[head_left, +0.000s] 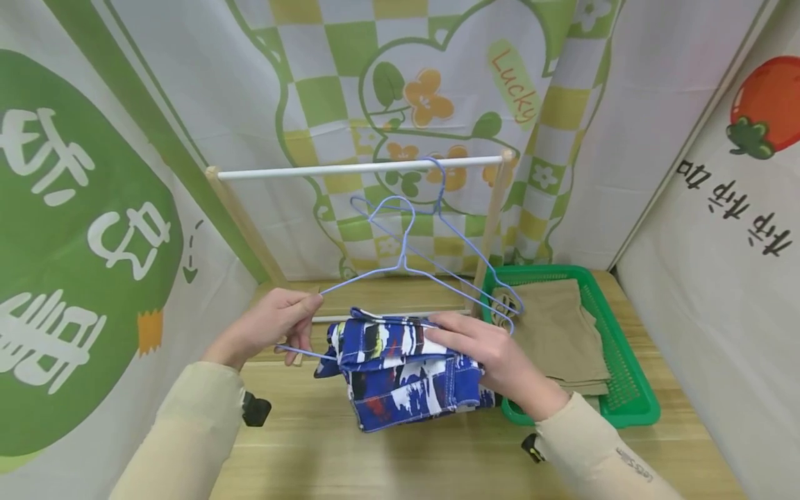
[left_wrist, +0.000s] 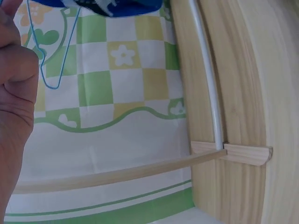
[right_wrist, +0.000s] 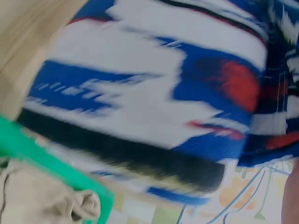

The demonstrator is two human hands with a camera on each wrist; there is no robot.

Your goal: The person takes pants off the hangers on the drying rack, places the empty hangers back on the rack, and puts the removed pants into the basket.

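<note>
A blue wire hanger (head_left: 402, 264) stands in front of the rack, its hook free of the rod. With thumb and fingers, my left hand (head_left: 284, 319) pinches the hanger's left end. Blue, white and red patterned pants (head_left: 400, 396), folded over, lie across the hanger's lower bar and hide part of it. My right hand (head_left: 487, 347) grips the pants near their upper right edge, the thumb hidden behind the cloth. In the right wrist view the pants' cloth (right_wrist: 140, 93) fills most of the frame. The left wrist view shows curled fingers (left_wrist: 18, 70) at the edge.
A wooden rack with a white rod (head_left: 362, 169) stands behind the hands. Another blue hanger (head_left: 441, 184) hangs from the rod's right part. On the right, a green basket (head_left: 631, 375) holds folded beige clothing (head_left: 550, 326). Printed curtains (head_left: 656, 42) enclose the wooden table (head_left: 312, 451).
</note>
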